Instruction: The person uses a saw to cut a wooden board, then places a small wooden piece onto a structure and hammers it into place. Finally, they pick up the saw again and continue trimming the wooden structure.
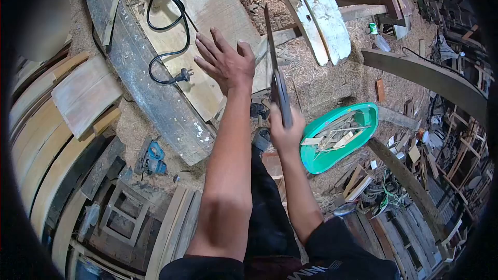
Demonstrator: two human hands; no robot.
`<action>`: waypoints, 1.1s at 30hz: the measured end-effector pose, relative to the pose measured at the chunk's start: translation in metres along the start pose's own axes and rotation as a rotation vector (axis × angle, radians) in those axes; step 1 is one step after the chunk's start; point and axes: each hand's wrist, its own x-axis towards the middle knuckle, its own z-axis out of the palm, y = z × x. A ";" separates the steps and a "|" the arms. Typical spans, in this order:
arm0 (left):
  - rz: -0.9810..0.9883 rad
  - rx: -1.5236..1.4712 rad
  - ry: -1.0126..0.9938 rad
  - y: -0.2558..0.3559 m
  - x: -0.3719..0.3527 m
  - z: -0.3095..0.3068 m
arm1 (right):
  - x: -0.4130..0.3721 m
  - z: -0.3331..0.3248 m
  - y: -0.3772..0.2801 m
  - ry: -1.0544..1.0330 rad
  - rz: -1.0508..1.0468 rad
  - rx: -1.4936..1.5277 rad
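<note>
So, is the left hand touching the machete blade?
Apart. The head view shows a strip of plank between the left hand's thumb and the machete, which the right hand holds.

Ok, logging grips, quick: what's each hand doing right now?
Left hand: open, fingers spread, flat on the plank.
Right hand: closed, holding a long blade.

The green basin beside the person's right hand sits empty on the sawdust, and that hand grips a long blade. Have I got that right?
Not quite. The head view shows that the green basin is not empty: it holds a heap of wood offcuts. The rest stands: it sits on the sawdust beside the right hand, and that hand grips a long blade.
</note>
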 end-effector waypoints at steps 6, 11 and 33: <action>0.004 -0.009 0.000 -0.002 -0.007 0.002 | -0.022 -0.014 0.008 0.009 -0.117 -0.011; 0.010 -0.018 0.013 -0.001 -0.001 0.002 | 0.025 0.007 -0.003 -0.011 0.016 0.019; 0.006 0.031 0.001 -0.001 -0.005 0.006 | -0.023 -0.007 0.043 0.024 -0.234 -0.144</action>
